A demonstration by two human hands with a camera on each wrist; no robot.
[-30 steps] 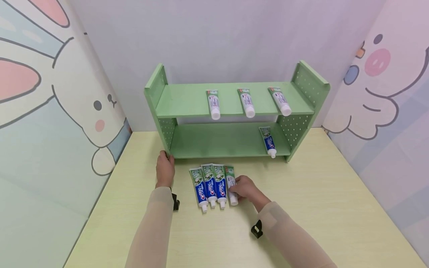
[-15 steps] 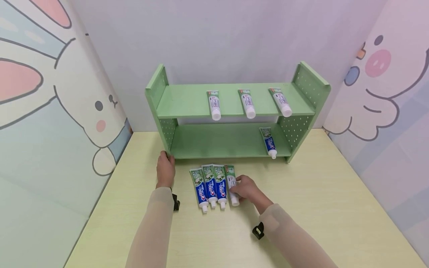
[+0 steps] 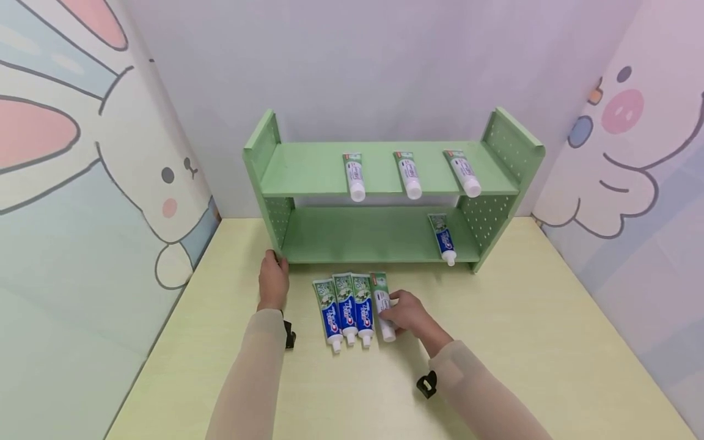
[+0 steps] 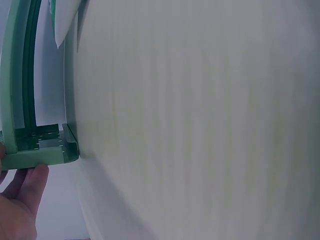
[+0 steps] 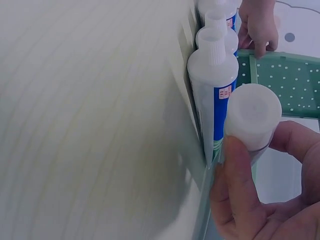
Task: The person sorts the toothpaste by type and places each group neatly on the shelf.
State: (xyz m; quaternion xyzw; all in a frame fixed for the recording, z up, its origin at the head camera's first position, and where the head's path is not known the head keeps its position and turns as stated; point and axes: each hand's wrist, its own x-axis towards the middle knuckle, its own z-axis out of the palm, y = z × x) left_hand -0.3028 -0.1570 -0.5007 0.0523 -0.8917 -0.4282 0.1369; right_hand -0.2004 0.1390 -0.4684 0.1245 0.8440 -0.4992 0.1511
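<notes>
My right hand [image 3: 411, 315] pinches a white toothpaste tube [image 3: 380, 297] with a green crimped end, between thumb and fingers. In the right wrist view its round white cap [image 5: 255, 107] faces the camera, beside a blue-and-white toothpaste tube [image 5: 212, 82]. Three blue-and-green toothpaste tubes [image 3: 329, 313] lie side by side to its left, caps toward me. My left hand [image 3: 273, 282] holds the lower front corner of the green shelf's left side panel [image 3: 266, 211]. In the left wrist view, fingers [image 4: 34, 187] rest against the panel's edge.
On the upper board [image 3: 316, 165] of the two-level shelf lie three white tubes [image 3: 408, 174], caps forward over the front edge. One blue-and-green tube [image 3: 443, 238] lies at the right of the lower board [image 3: 357, 238]. Cartoon-printed walls enclose the pale wooden table [image 3: 495, 330].
The head view has shifted slightly, so everything sits a little lower in it. Both hands keep their places at the tube and the shelf.
</notes>
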